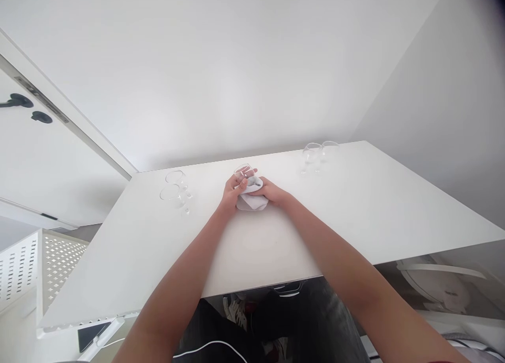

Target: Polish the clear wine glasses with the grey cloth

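Over the middle of the table, my left hand (230, 192) is closed round a clear wine glass (244, 170), its bowl pointing away from me. My right hand (272, 190) grips a white cloth (253, 202), which is bunched against the near end of the same glass. The cloth hides the stem and foot, and part of it hangs down between my hands. Some fingers of both hands are covered by the glass and the cloth.
Two clear stemmed glasses (172, 191) stand on the left of the white table (260, 252), and two more glasses (313, 151) on the right near the wall (236, 79). A white perforated rack (59, 258) is beside the table's left edge, below a door handle (19, 101).
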Demonstrator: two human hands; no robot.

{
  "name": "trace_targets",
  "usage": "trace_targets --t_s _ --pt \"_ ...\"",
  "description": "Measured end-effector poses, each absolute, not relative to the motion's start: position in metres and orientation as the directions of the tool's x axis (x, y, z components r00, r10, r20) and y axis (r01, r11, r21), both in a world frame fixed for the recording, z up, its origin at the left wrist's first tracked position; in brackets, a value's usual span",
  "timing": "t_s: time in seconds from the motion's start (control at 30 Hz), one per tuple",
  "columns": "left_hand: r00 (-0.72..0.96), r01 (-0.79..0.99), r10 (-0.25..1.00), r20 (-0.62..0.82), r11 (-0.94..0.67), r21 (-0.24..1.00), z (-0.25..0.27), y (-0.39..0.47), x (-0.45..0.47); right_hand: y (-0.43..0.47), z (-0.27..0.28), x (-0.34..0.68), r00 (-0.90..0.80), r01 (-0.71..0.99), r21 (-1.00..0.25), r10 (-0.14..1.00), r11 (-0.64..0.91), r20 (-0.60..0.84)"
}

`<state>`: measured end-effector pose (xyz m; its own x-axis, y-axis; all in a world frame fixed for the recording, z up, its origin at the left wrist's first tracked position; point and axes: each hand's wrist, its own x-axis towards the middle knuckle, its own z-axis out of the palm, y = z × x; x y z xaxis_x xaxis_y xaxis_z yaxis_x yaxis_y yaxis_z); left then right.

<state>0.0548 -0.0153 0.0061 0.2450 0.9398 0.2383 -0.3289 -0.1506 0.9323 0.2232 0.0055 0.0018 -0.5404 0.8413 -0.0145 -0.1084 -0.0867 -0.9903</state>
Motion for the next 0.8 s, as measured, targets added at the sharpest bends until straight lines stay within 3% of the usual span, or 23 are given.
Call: trace_targets --t_s 0.13,0.3,0.37,0.5,0.57,0.67,0.8 --pt "0.253 -0.331 0.933 0.256 -0.165 0.929 0.007 -0.016 0.055 0.008 -0.002 0.222 -0.552 -0.133 -0.987 0.834 -0.094 -0.005" --pt "0.078 -0.194 0.955 0.284 -0.265 0.944 0.006 -0.014 0.054 0.008 -0.007 0.213 -0.309 0.061 -0.978 0.936 0.199 0.171" --pt "0.072 -0.2 0.957 0.28 -0.261 0.944 0.006 -0.014 0.054 0.007 -0.004 0.214 -0.344 0.031 -0.988 0.93 0.148 0.129" --pt "0.151 -0.305 0.957 0.248 -0.193 0.932 0.005 -0.013 0.054 0.003 0.003 0.219 -0.573 -0.142 -0.981 0.819 -0.132 -0.027" --pt "0.15 -0.305 0.96 0.239 -0.185 0.934 0.005 -0.013 0.053 0.003 0.003 0.218 -0.546 -0.154 -0.983 0.838 -0.096 0.004" --pt "0.08 -0.268 0.969 0.236 -0.207 0.941 0.005 -0.013 0.053 0.005 0.001 0.213 -0.374 -0.082 -0.993 0.921 0.084 0.108" --pt "0.03 -0.28 0.977 0.209 -0.192 0.941 0.005 -0.013 0.053 0.008 -0.002 0.212 -0.431 -0.165 -0.986 0.9 0.001 0.073"
